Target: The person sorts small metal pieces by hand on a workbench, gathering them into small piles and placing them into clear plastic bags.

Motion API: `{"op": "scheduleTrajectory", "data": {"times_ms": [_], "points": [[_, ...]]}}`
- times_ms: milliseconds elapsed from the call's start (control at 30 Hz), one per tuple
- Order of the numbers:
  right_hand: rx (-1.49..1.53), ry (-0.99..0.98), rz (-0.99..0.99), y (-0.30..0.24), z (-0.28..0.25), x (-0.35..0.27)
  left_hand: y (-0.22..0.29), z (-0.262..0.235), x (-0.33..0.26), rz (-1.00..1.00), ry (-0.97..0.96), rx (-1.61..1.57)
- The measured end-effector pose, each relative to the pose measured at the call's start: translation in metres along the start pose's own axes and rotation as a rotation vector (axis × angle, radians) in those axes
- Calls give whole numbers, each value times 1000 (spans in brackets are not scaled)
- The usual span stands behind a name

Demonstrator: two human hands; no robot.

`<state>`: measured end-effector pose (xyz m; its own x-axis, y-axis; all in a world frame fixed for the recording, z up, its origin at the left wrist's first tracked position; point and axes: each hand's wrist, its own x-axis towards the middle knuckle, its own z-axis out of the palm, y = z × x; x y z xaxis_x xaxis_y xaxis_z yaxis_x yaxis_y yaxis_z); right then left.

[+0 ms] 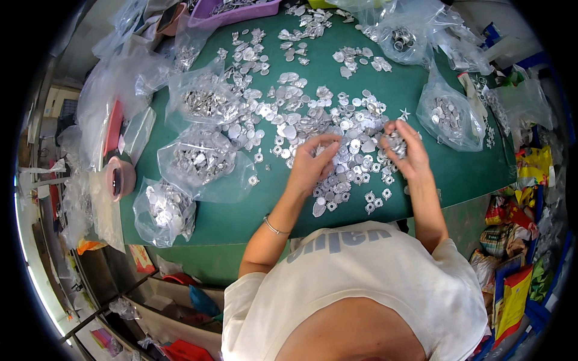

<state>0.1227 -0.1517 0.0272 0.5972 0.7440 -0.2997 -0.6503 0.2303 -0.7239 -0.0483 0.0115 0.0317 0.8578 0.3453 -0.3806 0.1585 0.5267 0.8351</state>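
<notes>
A heap of small silver metal pieces, many round with scalloped edges, is spread over the green tabletop in front of me. My left hand is over the near left part of the heap, thumb and fingers curled toward each other. Whatever lies between those fingertips is too small to make out. At the heap's right edge my right hand is cupped, fingers curled round a cluster of metal pieces. A star-shaped piece lies just beyond the right fingertips.
Clear plastic bags of metal pieces line the left side. Another filled bag lies at the right, with one at the far right. A purple tray stands at the far edge. Left stands a pink cup; below it, an open drawer.
</notes>
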Motion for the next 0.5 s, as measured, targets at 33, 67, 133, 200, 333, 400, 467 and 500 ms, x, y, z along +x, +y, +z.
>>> {"op": "scheduleTrajectory", "data": {"times_ms": [33,67,133,200,333,400,467,500], "points": [[-43,-39,-40,7,7,0,-6,5,-3,-88,-27,-156],[-79,-101,-117,14,15,-2,-16,14,-2,-177,-54,-311],[-326,-126,-330,28,44,-5,-19,32,-4,-306,-23,-519],[-948,-232,-737,35,57,-13,-6,52,-11,-377,91,-634],[-1298,-407,-893,39,72,-21,-27,28,0,-361,-225,-850],[-1369,-471,-872,33,71,-23,-29,28,1,-382,-216,-877],[-1405,-510,-845,27,69,-25,-31,30,-1,-384,-206,-882],[-1419,-508,-839,24,69,-27,-30,33,-2,-371,-200,-873]]}}
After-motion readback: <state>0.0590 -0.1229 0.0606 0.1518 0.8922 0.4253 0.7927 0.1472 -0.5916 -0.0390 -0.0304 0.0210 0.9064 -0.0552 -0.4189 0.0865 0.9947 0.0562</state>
